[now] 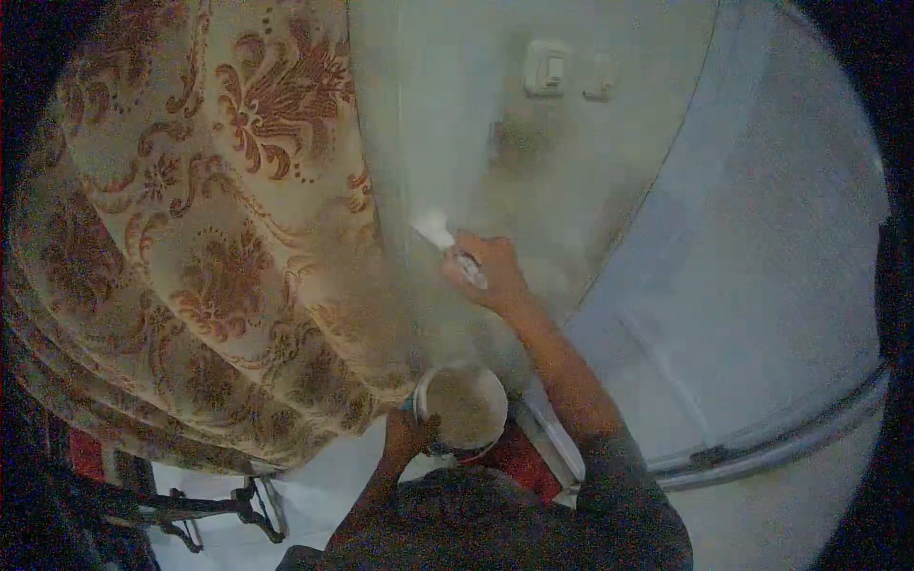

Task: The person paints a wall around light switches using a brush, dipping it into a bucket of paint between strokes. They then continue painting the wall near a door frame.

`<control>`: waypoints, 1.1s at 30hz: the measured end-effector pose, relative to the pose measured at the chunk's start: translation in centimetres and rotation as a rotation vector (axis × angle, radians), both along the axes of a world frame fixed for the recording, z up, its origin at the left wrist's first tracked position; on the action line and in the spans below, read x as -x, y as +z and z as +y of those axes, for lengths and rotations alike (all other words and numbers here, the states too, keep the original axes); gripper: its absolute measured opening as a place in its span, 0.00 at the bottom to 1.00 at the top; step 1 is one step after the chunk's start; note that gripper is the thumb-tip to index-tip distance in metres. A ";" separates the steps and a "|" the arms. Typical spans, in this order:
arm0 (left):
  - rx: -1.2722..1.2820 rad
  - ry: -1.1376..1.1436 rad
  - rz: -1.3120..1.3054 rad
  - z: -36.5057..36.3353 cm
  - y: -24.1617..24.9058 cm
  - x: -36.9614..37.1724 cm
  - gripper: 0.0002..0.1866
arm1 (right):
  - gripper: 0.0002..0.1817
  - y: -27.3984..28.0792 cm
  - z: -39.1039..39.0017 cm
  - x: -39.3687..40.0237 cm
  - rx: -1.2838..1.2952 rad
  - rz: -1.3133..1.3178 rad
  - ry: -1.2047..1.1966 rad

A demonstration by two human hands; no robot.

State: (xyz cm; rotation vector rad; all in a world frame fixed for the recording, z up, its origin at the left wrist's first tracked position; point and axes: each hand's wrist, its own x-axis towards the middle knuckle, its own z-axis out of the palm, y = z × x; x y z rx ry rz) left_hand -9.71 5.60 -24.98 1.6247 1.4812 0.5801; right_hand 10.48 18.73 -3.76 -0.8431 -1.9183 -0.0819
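Note:
My right hand point(484, 271) is closed around the handle of a paintbrush point(434, 229), its white head right at the pale wall point(562, 171). Low in front of my body, my left hand point(409, 433) grips the side of a round paint bucket point(464, 407). Pale contents show through the bucket's open top. Lighter streaks run down the wall above the brush, while darker smudges mark it farther right.
A patterned curtain point(219, 209) hangs close along the left. Two switches point(549, 68) sit high on the wall. To the right stands a bluish panel point(752, 238) with a rail point(762, 457) at its foot. A black metal frame point(214, 504) is at lower left.

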 end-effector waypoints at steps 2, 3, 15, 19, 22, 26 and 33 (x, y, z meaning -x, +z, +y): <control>-0.207 -0.136 0.305 1.0 -3.4 0.6 0.28 | 0.10 0.5 -0.5 -0.5 0.062 0.020 0.018; -0.208 -0.137 0.303 1.0 -2.8 0.6 0.28 | 0.10 2.1 -1.0 -0.5 -0.066 0.028 -0.065; 0.041 -0.069 0.184 1.8 -3.6 0.2 0.27 | 0.09 2.2 -0.3 0.9 -0.094 -0.063 0.028; -0.154 -0.065 0.289 0.6 -1.5 -0.1 0.25 | 0.10 1.0 -1.8 0.1 -0.048 -0.183 0.013; -0.290 -0.068 0.266 0.6 -1.8 -0.1 0.23 | 0.10 3.1 -2.8 -0.3 -0.202 -0.058 -0.027; 0.013 -0.101 0.314 0.9 0.6 -0.1 0.22 | 0.12 8.8 -3.5 1.1 -0.307 -0.021 -0.100; -0.031 -0.048 0.096 0.5 1.7 0.1 0.24 | 0.10 3.6 -0.8 0.8 0.034 -0.017 -0.041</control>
